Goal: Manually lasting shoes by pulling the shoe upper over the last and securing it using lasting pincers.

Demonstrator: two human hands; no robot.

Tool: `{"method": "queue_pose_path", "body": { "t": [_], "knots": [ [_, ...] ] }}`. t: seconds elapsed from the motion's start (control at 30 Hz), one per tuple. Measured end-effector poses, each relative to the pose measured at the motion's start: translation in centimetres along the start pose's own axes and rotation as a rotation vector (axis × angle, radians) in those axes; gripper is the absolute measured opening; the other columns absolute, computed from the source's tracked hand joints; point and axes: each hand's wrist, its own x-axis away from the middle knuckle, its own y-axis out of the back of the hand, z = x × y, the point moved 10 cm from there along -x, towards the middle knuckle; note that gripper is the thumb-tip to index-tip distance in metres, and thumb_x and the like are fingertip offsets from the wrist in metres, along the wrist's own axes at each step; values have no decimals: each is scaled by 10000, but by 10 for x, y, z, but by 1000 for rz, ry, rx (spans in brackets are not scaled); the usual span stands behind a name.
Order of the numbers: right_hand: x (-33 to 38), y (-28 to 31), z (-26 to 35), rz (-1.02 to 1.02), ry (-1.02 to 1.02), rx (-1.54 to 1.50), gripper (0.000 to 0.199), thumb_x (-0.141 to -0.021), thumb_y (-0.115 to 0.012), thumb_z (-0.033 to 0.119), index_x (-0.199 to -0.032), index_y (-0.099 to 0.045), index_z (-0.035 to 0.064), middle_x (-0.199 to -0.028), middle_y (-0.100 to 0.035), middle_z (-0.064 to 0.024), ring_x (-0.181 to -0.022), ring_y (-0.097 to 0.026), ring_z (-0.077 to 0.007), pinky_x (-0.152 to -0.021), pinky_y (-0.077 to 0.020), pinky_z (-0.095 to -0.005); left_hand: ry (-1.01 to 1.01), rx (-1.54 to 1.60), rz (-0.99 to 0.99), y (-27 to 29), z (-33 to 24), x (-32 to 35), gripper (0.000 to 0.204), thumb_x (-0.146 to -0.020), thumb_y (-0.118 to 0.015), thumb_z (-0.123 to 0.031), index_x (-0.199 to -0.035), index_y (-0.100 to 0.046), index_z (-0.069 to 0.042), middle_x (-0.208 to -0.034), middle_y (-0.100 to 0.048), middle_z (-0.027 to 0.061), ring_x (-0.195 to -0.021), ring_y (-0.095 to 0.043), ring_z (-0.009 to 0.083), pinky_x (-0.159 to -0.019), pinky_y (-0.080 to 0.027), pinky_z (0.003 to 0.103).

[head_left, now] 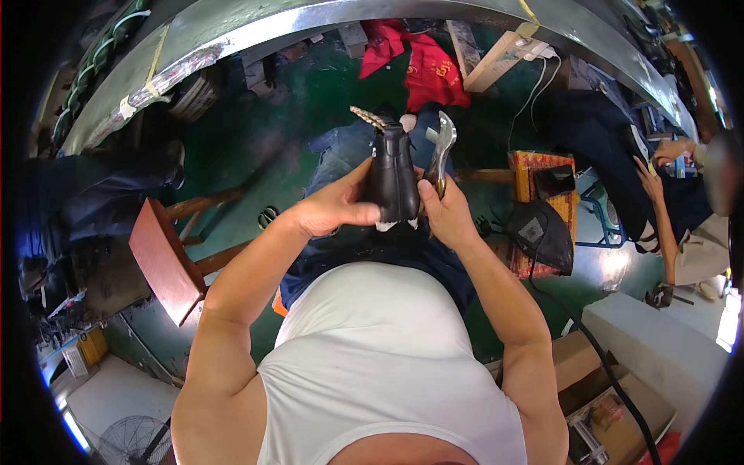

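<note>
A black leather boot upper (394,178) is held upright above my lap, with a white ragged edge showing at its near end. My left hand (337,203) grips its left side, the thumb lying across the leather near the bottom. From the far end a tan, ridged strip (367,117) sticks out to the left. My right hand (448,213) is closed around shiny metal pincers (443,143), whose curved head points away from me. The right fingers are partly hidden behind the boot upper, so whether they also touch it cannot be made out.
A metal-edged bench (271,32) arcs across the far side. Left stands a brown-topped stool (167,263), with scissors (267,217) on the floor nearby. A patterned orange stool (542,167) bears black items at right. Beyond it, a co-worker's hand (649,180) works. A black cable (597,349) runs lower right.
</note>
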Motion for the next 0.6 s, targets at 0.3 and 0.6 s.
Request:
{"method": "queue_pose_path", "body": {
  "t": [0.3, 0.6],
  "knots": [
    [18, -24, 6, 190, -41, 142, 333, -990, -561, 297, -1148, -577, 5, -987, -692, -116, -859, -667, -203, -785, -512, -337, 234, 139, -477, 39, 12, 43, 489, -837, -716, -174, -1258, -547, 10, -1135, -642, 111, -1029, -640, 222, -858, -549, 355],
    [5, 33, -112, 6, -468, -332, 262, -1027, -481, 259, -1046, -526, 1, -896, -630, -117, -714, -650, -189, -621, -587, -339, -366, -130, -554, 51, -188, 2, 673, -767, -784, -273, -1298, -496, 23, -1183, -625, 164, -1088, -623, 275, -953, -502, 409]
  ]
}}
